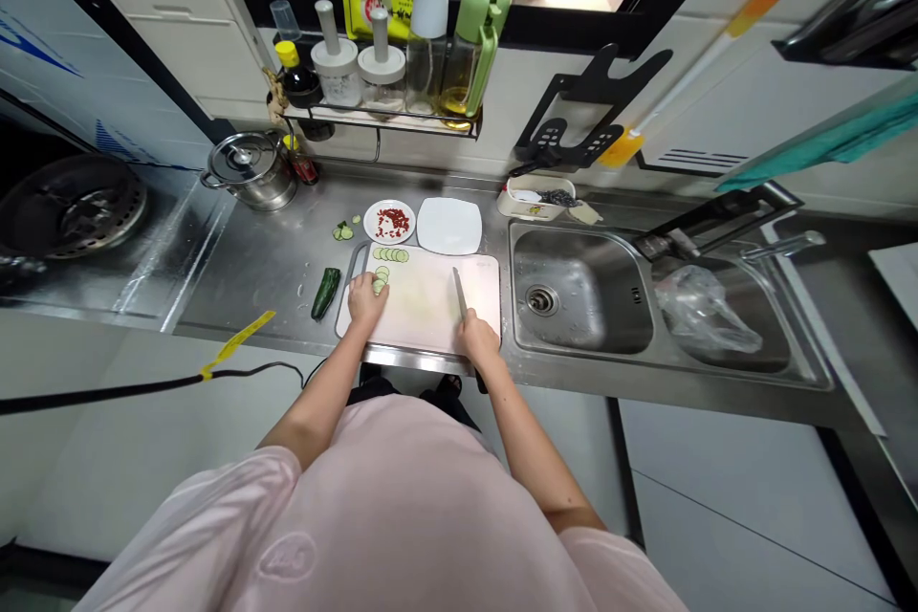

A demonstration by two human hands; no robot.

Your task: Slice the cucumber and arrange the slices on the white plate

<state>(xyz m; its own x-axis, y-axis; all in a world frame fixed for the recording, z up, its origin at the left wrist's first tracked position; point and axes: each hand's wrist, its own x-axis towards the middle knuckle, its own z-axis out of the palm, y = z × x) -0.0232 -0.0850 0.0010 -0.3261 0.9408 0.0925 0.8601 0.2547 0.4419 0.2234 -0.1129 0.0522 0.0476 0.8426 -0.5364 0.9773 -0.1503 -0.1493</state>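
My right hand (478, 340) is wrapped round the handle of a knife (460, 292), whose blade points away over the right part of a white cutting board (423, 316). At the board's left side, the closed fingers of my left hand (366, 301) are on a few cucumber slices (381, 283). A row of overlapping cucumber slices (390, 254) lies along the board's far left edge. Left of the board rests a piece of cucumber (326, 294). Behind the board are a plate of chopped red pieces (408, 223) and a bare white square plate (449, 226).
A lidded steel pot (262, 182) and a small bottle (301, 163) stand at the back left. Small cucumber pieces (342, 230) lie beside the round plate. To the right are a sink (602, 292), a caddy (511, 201) and a plastic bag (703, 306). A jar shelf (402, 122) overhangs the counter.
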